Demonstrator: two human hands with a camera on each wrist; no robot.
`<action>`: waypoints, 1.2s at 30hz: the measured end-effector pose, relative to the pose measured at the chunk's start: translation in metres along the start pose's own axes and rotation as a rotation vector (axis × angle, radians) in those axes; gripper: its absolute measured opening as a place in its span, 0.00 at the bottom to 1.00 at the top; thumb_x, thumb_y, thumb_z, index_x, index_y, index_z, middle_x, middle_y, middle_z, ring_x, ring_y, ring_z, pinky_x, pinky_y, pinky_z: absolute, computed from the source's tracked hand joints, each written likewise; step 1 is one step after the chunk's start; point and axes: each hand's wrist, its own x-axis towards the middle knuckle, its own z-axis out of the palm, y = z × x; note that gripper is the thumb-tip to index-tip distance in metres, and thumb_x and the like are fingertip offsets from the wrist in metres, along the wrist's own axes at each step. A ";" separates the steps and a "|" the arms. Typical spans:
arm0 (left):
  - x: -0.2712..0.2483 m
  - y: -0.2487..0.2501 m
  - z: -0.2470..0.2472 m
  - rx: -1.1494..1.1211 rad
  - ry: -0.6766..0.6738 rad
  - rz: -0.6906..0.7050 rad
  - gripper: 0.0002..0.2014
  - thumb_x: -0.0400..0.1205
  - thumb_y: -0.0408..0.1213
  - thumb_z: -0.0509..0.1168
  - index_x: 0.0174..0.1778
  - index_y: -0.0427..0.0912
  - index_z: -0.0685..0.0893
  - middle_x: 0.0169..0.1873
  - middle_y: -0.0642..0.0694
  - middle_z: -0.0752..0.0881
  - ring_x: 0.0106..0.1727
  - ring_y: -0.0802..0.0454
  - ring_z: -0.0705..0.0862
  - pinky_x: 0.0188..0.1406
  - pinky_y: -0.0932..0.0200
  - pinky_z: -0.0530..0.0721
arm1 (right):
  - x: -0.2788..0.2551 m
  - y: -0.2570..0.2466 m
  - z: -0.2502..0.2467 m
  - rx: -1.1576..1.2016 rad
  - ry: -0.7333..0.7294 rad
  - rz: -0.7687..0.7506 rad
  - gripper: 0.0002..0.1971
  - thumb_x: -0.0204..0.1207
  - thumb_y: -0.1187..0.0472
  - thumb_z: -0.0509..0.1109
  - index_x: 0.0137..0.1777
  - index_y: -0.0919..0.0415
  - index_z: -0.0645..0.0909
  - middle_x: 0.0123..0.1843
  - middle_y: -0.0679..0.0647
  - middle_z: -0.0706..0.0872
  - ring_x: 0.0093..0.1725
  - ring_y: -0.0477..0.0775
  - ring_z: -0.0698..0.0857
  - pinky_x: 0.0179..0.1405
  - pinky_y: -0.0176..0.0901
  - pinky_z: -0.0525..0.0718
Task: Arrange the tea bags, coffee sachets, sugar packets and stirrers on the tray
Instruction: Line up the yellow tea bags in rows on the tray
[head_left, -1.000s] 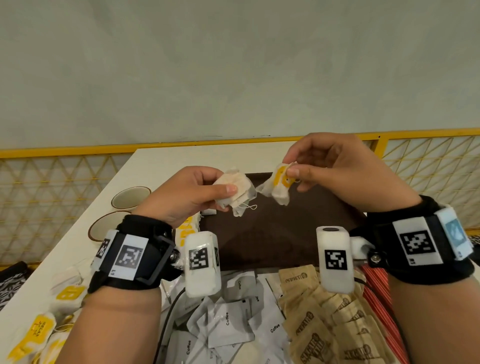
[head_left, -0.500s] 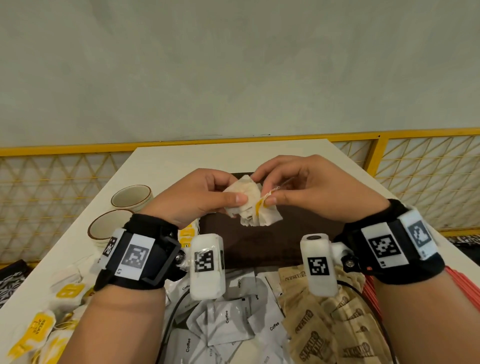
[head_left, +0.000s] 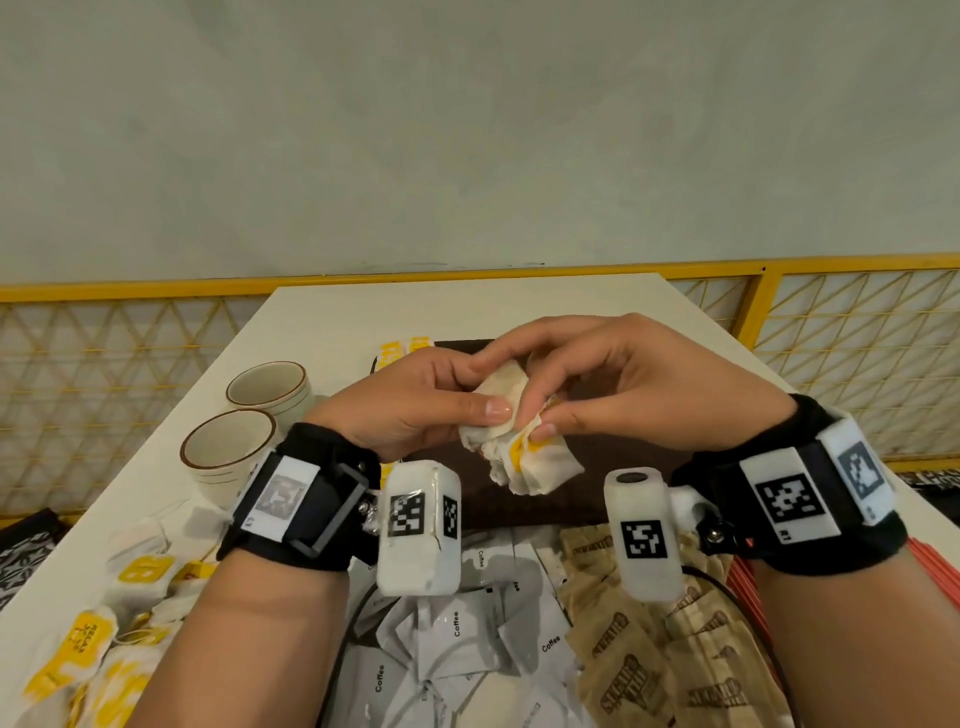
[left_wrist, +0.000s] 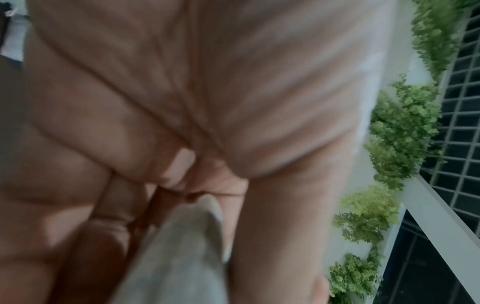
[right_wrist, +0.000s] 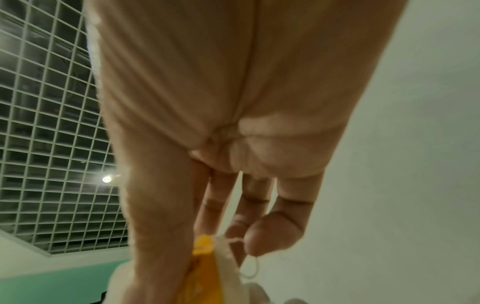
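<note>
Tea bags in hands: small bunch of tea bags (head_left: 524, 457) w/ a yellow tag, being held up in the air over the tray, between both hands, just above the tray's near part.
Left hand: left hand (head_left: 415, 410) is pinching the bunch's upper left side, thumb on the near face, fingers curled behind it. Left wrist view is blurry; a pale bag edge (left_wrist: 187, 246) is showing under the thumb.
Right hand: right hand (head_left: 639, 395) is gripping the bunch from the right, thumb and forefinger closing on the yellow tag; other fingers are curling over the top. In right wrist view the tag (right_wrist: 205, 265) and a loop of string (right_wrist: 250, 267) are showing below the fingers (right_wrist: 270, 236).
Tray: dark brown tray (head_left: 613, 499) is lying on the table (head_left: 467, 312), mid, under the hands. A few yellow-tag bags (head_left: 400, 351) are sitting at its far left corner.
Loose tea bags: pile (head_left: 93, 639) is lying on the table, near left.
Coffee sachets: white sachets (head_left: 457, 634) are lying in a heap near the tray's front edge.
Sugar packets: brown packets (head_left: 665, 670) are lying just right of the coffee.
Stirrers: red stirrers (head_left: 935, 571) are peeking out past the right wrist; partly hidden.
Cups: two cups (head_left: 244, 441) are standing left of the tray, touching or nearly so; can't tell.
</note>
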 end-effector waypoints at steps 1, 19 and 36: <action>0.001 -0.001 0.000 -0.031 -0.017 0.002 0.21 0.70 0.36 0.74 0.61 0.42 0.87 0.48 0.43 0.90 0.48 0.51 0.89 0.49 0.60 0.86 | 0.000 0.000 0.000 0.005 -0.013 -0.001 0.06 0.69 0.71 0.77 0.45 0.67 0.90 0.64 0.50 0.85 0.56 0.44 0.84 0.60 0.58 0.82; 0.008 -0.003 -0.003 -0.167 0.107 0.103 0.26 0.58 0.41 0.85 0.49 0.32 0.89 0.45 0.37 0.89 0.46 0.47 0.90 0.44 0.59 0.89 | 0.004 0.017 -0.005 0.166 0.324 0.059 0.03 0.70 0.74 0.74 0.43 0.72 0.86 0.50 0.56 0.90 0.52 0.50 0.89 0.53 0.34 0.84; 0.009 0.004 -0.002 -0.039 0.369 0.086 0.08 0.72 0.26 0.70 0.30 0.41 0.90 0.33 0.42 0.89 0.33 0.54 0.87 0.35 0.66 0.87 | 0.010 0.025 -0.008 0.366 0.587 -0.012 0.04 0.71 0.74 0.71 0.44 0.67 0.84 0.47 0.55 0.92 0.51 0.53 0.89 0.52 0.43 0.87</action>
